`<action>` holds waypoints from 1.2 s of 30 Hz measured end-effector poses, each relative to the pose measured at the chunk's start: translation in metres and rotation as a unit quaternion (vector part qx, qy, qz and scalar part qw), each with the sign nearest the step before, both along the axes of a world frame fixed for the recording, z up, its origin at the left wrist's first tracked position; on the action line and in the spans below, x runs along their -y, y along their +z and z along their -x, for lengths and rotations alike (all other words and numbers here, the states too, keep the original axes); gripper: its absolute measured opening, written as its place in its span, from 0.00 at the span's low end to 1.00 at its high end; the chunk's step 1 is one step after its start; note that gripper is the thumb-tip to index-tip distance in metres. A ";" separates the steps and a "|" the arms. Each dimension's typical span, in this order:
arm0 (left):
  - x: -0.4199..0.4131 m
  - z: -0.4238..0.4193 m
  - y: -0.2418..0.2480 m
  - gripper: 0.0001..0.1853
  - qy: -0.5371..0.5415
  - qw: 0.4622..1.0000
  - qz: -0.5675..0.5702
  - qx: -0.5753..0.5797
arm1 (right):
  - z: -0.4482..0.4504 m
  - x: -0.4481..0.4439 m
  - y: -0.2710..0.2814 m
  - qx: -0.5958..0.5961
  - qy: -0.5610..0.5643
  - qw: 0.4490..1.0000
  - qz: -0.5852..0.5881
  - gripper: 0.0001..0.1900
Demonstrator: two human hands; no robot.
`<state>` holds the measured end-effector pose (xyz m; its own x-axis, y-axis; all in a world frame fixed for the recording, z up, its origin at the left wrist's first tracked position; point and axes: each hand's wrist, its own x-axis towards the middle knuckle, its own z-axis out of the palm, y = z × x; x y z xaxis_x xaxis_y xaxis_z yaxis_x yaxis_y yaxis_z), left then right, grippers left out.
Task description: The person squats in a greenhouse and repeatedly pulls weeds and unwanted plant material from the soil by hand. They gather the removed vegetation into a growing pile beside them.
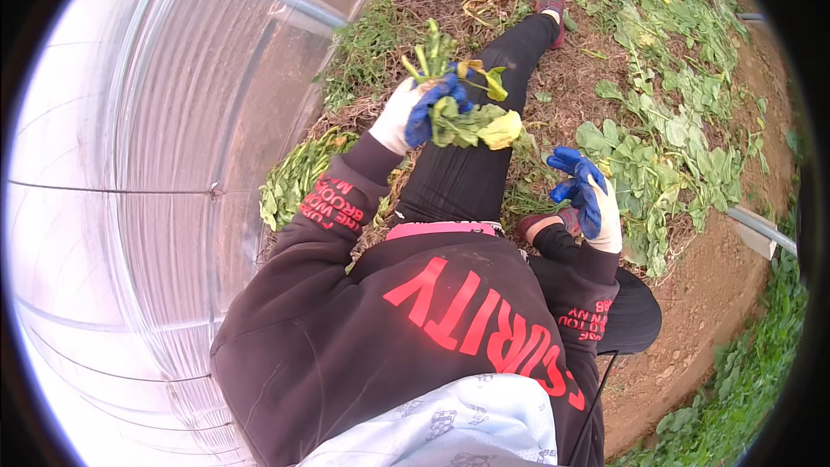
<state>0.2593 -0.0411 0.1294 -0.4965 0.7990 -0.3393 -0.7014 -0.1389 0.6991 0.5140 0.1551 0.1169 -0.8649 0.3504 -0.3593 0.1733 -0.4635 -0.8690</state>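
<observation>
My left hand (428, 107), in a white glove with a blue coated palm, grips a bunch of leafy green stems (431, 58). Cut-looking stem ends point up past the fingers, while green and yellowed leaves (476, 126) hang out on the other side, above my black-trousered leg. My right hand (587, 194), gloved the same way, is raised to the right of my thigh with its fingers apart and nothing in it. Beside my left forearm lies a pile of leafy stems (305, 172).
Clear plastic greenhouse sheeting (181, 78) with metal pipes rises at the left. Broad-leaved plants (674, 143) sprawl over dry plant litter at the right, with bare soil (700, 311) beyond. A pipe (762, 230) lies near the right edge.
</observation>
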 end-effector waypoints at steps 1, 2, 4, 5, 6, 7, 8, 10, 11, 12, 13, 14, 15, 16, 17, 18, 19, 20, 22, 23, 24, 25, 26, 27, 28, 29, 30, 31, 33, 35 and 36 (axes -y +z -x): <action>0.030 0.016 0.011 0.15 -0.003 0.998 0.025 -0.051 | -0.001 0.001 -0.005 -0.005 -0.008 1.000 0.001 0.25; 0.066 0.033 0.015 0.16 0.025 0.989 0.078 -0.120 | 0.000 0.003 -0.009 -0.014 -0.013 1.000 0.005 0.24; 0.131 0.055 0.025 0.17 0.074 0.962 0.180 -0.193 | 0.001 0.004 -0.012 -0.007 -0.025 1.000 0.010 0.24; 0.157 0.063 0.033 0.16 0.095 0.948 0.227 -0.201 | 0.001 0.003 -0.012 0.012 -0.022 1.000 0.005 0.24; 0.189 0.073 0.038 0.17 0.072 0.929 0.275 -0.237 | 0.002 0.003 -0.013 0.028 -0.017 0.999 0.003 0.24; 0.219 0.082 0.036 0.17 0.046 0.907 0.319 -0.270 | 0.002 0.002 -0.013 0.046 -0.013 0.999 -0.002 0.24; 0.241 0.090 0.032 0.18 -0.013 0.860 0.409 -0.303 | 0.001 0.000 -0.020 0.038 -0.017 0.999 -0.005 0.25; 0.273 0.103 0.018 0.20 -0.132 0.728 0.573 -0.353 | -0.001 0.000 -0.024 0.036 -0.032 0.999 0.015 0.24; 0.281 0.105 0.008 0.21 -0.158 0.663 0.624 -0.383 | -0.001 0.000 -0.024 0.034 -0.041 0.998 0.025 0.24; 0.283 0.108 -0.003 0.22 -0.186 0.592 0.667 -0.412 | -0.003 0.000 -0.024 0.032 -0.050 0.998 0.015 0.24; 0.285 0.111 -0.019 0.23 -0.214 0.518 0.702 -0.439 | -0.005 0.000 -0.023 0.031 -0.063 0.998 0.004 0.24; 0.295 0.112 -0.042 0.28 -0.205 0.512 0.697 -0.458 | -0.007 0.000 -0.023 0.028 -0.075 0.997 -0.005 0.24; 0.292 0.108 -0.063 0.36 -0.221 0.500 0.722 -0.425 | -0.010 -0.002 -0.026 0.025 -0.075 0.997 -0.008 0.24; 0.297 0.105 -0.088 0.43 -0.244 0.479 0.739 -0.405 | -0.013 -0.005 -0.032 0.021 -0.079 0.997 -0.009 0.24; 0.307 0.104 -0.112 0.49 -0.267 0.459 0.754 -0.386 | -0.016 -0.009 -0.037 0.018 -0.084 0.996 -0.014 0.24; 0.312 0.102 -0.134 0.54 -0.275 0.443 0.764 -0.380 | -0.021 -0.015 -0.037 0.028 -0.075 0.997 0.024 0.23; 0.314 0.099 -0.150 0.58 -0.284 0.426 0.772 -0.376 | -0.026 -0.019 -0.043 -0.013 -0.075 0.996 0.042 0.22; 0.294 0.095 -0.151 0.62 -0.308 0.425 0.771 -0.360 | -0.034 -0.023 -0.046 -0.011 -0.093 0.995 0.039 0.22; 0.312 0.121 -0.155 0.55 -0.371 0.372 0.764 -0.375 | -0.033 -0.025 -0.045 -0.026 -0.108 0.993 0.049 0.21; 0.312 0.143 -0.149 0.44 -0.415 0.402 0.737 -0.352 | -0.033 -0.026 -0.046 -0.029 -0.113 0.992 0.055 0.21; 0.275 0.147 -0.133 0.37 -0.405 0.393 0.729 -0.387 | -0.041 -0.030 -0.048 -0.001 -0.129 0.990 0.057 0.20; 0.227 0.145 -0.101 0.34 -0.384 0.374 0.728 -0.427 | -0.047 -0.032 -0.049 0.012 -0.145 0.987 0.067 0.20; 0.173 0.133 -0.062 0.27 -0.337 0.385 0.683 -0.522 | -0.054 -0.034 -0.053 0.013 -0.169 0.983 0.071 0.20; 0.144 0.135 -0.036 0.23 -0.265 0.444 0.653 -0.554 | -0.053 -0.035 -0.060 0.005 -0.181 0.980 0.080 0.20; 0.098 0.119 -0.002 0.22 -0.209 0.493 0.595 -0.599 | -0.054 -0.036 -0.072 0.001 -0.193 0.977 0.086 0.20; 0.062 0.108 0.019 0.20 -0.171 0.571 0.525 -0.607 | -0.052 -0.037 -0.077 0.006 -0.209 0.973 0.095 0.20; 0.024 0.089 0.036 0.17 -0.136 0.649 0.416 -0.622 | -0.050 -0.037 -0.081 0.017 -0.221 0.970 0.101 0.19; -0.011 0.077 0.047 0.19 -0.155 0.706 0.327 -0.609 | -0.049 -0.038 -0.086 0.029 -0.233 0.966 0.106 0.19; -0.083 0.035 0.064 0.20 -0.202 0.724 0.209 -0.625 | -0.054 -0.041 -0.105 0.056 -0.266 0.957 0.104 0.18; -0.145 -0.006 0.073 0.19 -0.261 0.685 0.108 -0.671 | -0.060 -0.045 -0.135 0.106 -0.301 0.943 0.097 0.18; -0.171 -0.024 0.070 0.19 -0.288 0.675 0.084 -0.675 | -0.062 -0.047 -0.150 0.134 -0.320 0.933 0.096 0.18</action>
<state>0.2833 0.1298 0.1999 -0.0681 0.9977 0.0017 0.6850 0.0456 0.7272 0.5760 0.2017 -0.0329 -0.3713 0.6711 -0.6417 0.0077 -0.6888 -0.7249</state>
